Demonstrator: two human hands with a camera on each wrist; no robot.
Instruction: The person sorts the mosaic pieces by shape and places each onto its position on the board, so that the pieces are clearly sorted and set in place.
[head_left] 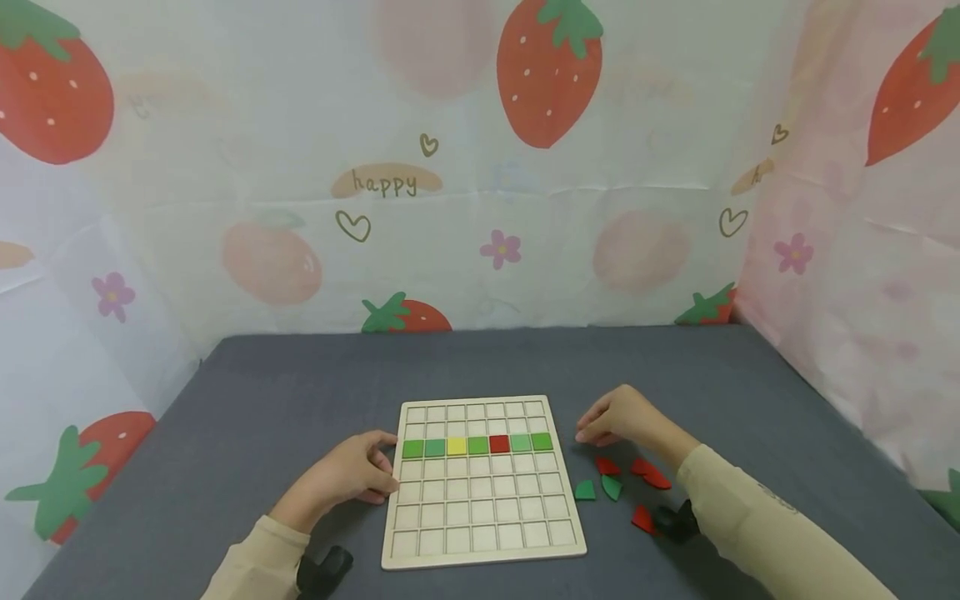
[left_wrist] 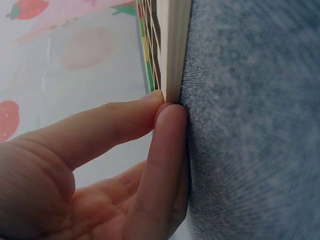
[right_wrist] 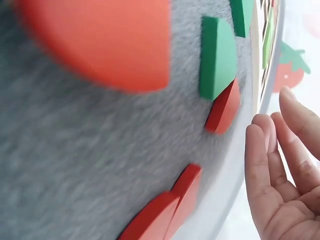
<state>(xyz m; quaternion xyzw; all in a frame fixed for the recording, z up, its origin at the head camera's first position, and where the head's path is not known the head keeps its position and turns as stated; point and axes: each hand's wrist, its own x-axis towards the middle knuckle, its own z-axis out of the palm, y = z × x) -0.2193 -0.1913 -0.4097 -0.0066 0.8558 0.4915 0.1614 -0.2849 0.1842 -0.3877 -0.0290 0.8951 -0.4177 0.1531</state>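
A pale wooden grid board [head_left: 487, 510] lies on the table, with one row of coloured square tiles [head_left: 457, 447] across its upper part in green, teal, yellow and red. My left hand [head_left: 352, 475] holds the board's left edge; in the left wrist view the thumb and a finger [left_wrist: 170, 135] meet at that edge. To the right of the board, my right hand [head_left: 626, 417] hovers with loosely bent fingers and nothing between them. Below it lie loose green pieces [head_left: 585, 490] and red pieces [head_left: 651, 473], some with curved edges. One red piece [right_wrist: 110, 45] looms large in the right wrist view.
Dark grey cloth covers the table [head_left: 300, 392]. A strawberry-printed curtain [head_left: 465, 250] stands behind it and along both sides. Black wrist devices [head_left: 326, 573] sit under both forearms, the right one beside a loose red piece.
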